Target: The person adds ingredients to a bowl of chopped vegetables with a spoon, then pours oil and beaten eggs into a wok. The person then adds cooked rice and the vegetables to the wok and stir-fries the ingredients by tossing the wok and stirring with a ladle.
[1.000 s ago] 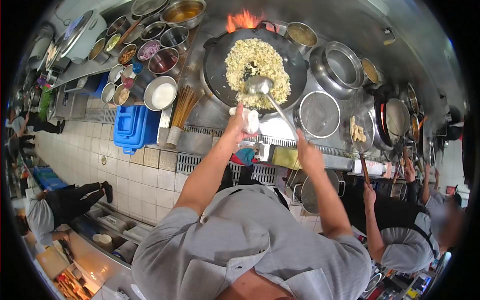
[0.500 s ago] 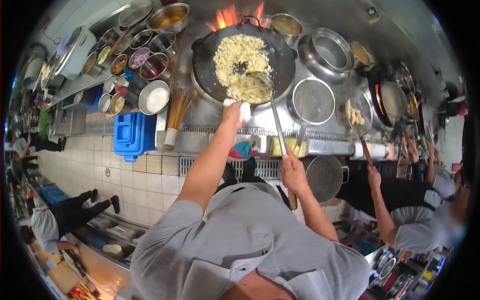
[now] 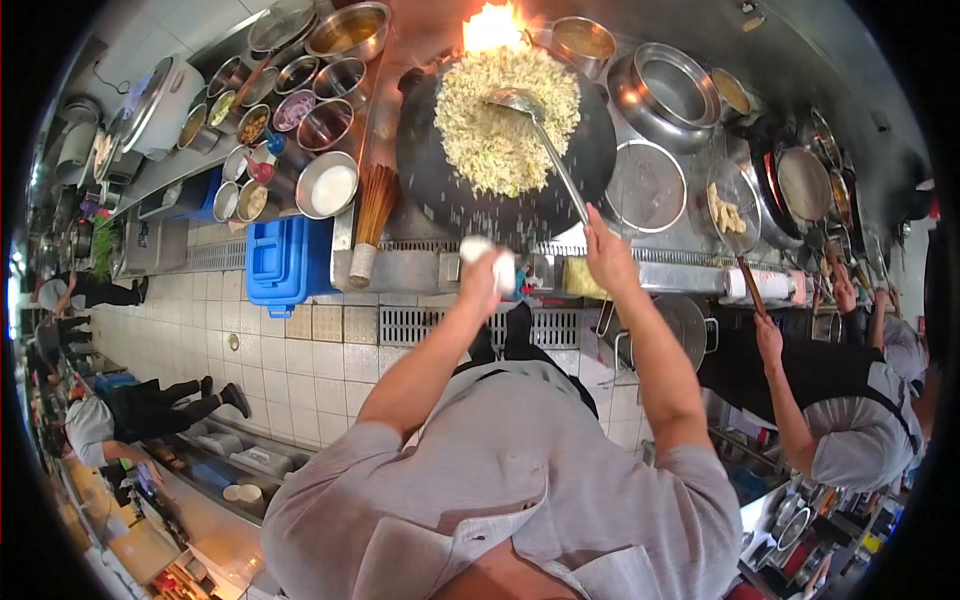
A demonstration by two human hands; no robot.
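Note:
Fried rice (image 3: 508, 135) spreads through the air over the dark wok (image 3: 425, 185), with loose grains scattered toward its near side. At the wok's near rim, my left hand (image 3: 481, 284) is closed around a folded white cloth (image 3: 476, 247); whether a wok handle lies under the cloth is hidden. My right hand (image 3: 610, 256) grips the long handle of a metal ladle (image 3: 558, 162). The ladle's bowl is up among the rice, toward the far side of the wok.
Flames (image 3: 495, 28) rise behind the wok. A round mesh strainer (image 3: 645, 185) and a large metal pot (image 3: 672, 95) stand to the right. Bowls, a bamboo brush (image 3: 373, 220) and a blue bin (image 3: 287, 262) are left. A co-worker's hand (image 3: 768, 340) holds another strainer's handle at right.
The rice has risen and spread from the wok. My left hand has drawn back toward me with the cloth. My right hand has moved forward, carrying the ladle toward the far side.

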